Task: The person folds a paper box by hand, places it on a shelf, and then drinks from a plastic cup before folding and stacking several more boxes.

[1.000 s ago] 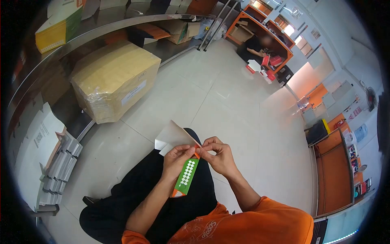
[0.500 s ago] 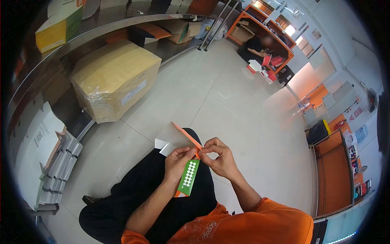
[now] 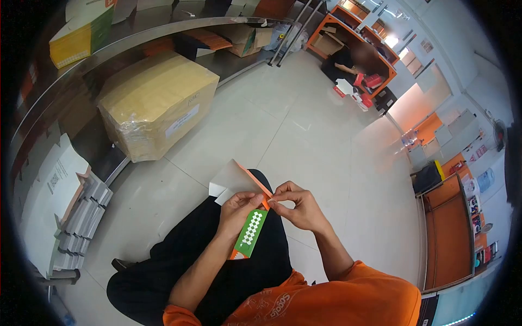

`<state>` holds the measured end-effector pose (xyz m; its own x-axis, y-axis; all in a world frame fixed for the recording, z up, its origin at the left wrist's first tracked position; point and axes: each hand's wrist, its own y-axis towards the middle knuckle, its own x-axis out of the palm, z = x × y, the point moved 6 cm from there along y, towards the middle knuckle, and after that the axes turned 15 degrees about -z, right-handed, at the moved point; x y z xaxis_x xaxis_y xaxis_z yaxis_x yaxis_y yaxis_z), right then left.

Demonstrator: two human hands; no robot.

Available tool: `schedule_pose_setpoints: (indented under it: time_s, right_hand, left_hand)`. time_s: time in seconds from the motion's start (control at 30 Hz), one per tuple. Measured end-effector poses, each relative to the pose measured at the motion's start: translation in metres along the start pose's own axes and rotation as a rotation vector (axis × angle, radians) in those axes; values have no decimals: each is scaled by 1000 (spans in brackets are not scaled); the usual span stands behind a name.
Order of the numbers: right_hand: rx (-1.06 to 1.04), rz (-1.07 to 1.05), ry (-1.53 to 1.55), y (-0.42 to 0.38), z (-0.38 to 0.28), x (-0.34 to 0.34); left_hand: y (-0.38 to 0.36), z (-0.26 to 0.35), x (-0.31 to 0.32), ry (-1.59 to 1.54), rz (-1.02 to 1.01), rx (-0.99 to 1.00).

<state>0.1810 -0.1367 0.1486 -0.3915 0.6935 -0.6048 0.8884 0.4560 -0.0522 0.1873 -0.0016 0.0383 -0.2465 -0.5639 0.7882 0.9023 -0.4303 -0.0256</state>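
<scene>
A partly folded cardboard box (image 3: 252, 233) with a green, white-checked panel, orange edges and a pale inner side is held above my lap. My left hand (image 3: 237, 213) grips it near the middle, thumb over the joint between the green panel and the orange strip. My right hand (image 3: 296, 205) pinches the upper orange edge between thumb and fingertips. The pale inner flap stands up beyond my hands, towards the floor ahead. My left palm and fingers hide part of the box.
A large taped carton (image 3: 157, 106) sits by the metal shelf (image 3: 228, 22). Stacked flat white cardboard pieces (image 3: 60, 201) stand at the left. Yellow-green cardboard (image 3: 81, 38) lies on the shelf. Another person (image 3: 341, 62) sits at the back beside red-and-white boxes (image 3: 356, 92).
Both hands keep the same hold on the box. The green panel has tilted slightly and its lower end sits a little further left and higher. The view has shifted slightly.
</scene>
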Motion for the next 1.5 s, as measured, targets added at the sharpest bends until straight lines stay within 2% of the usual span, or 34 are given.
schedule_pose_setpoints:
  time_s: [0.07, 0.13, 0.2, 0.23, 0.33, 0.4, 0.63, 0.8, 1.07, 1.17, 1.23, 1.27, 1.37, 1.43, 1.5]
  right_hand:
    - [17, -18, -15, 5, 0, -3]
    - [140, 97, 112, 6, 15, -7]
    - [134, 186, 36, 8, 19, -7]
    - [67, 218, 22, 10, 20, -7]
    - [89, 246, 25, 12, 11, -2]
    - [95, 217, 64, 13, 12, 2]
    - [63, 37, 230, 19, 8, 4]
    - [-106, 64, 135, 31, 16, 3]
    - [-261, 165, -30, 35, 3, 8]
    - [-287, 156, 12, 39, 0, 11]
    - [-287, 159, 212, 42, 2, 13]
    - [-286, 157, 209, 44, 3, 12]
    - [-297, 155, 95, 46, 3, 11]
    - [-356, 95, -133, 45, -11, 7]
    - [-403, 89, -174, 44, -16, 2]
  left_hand:
    - [-3, 9, 9, -64, -27, -82]
    - [-5, 15, 15, -190, -154, -75]
    - [-3, 14, 12, 8, -156, -74]
    - [-5, 17, 14, 142, -179, -61]
    - [-7, 21, 21, 498, -200, -33]
    - [-5, 15, 16, 656, -171, 71]
    - [-5, 22, 15, 567, -139, 34]
    - [-6, 18, 8, 304, -112, -54]
    - [-5, 16, 12, 108, -109, 87]
    - [-4, 16, 10, 55, -111, 96]
    - [-3, 17, 8, 42, -103, 99]
    - [-3, 17, 7, 29, -93, 96]
    - [-7, 14, 1, 23, -81, 70]
    - [-4, 13, 3, 41, -80, 93]
    - [-4, 13, 8, -35, -115, 85]
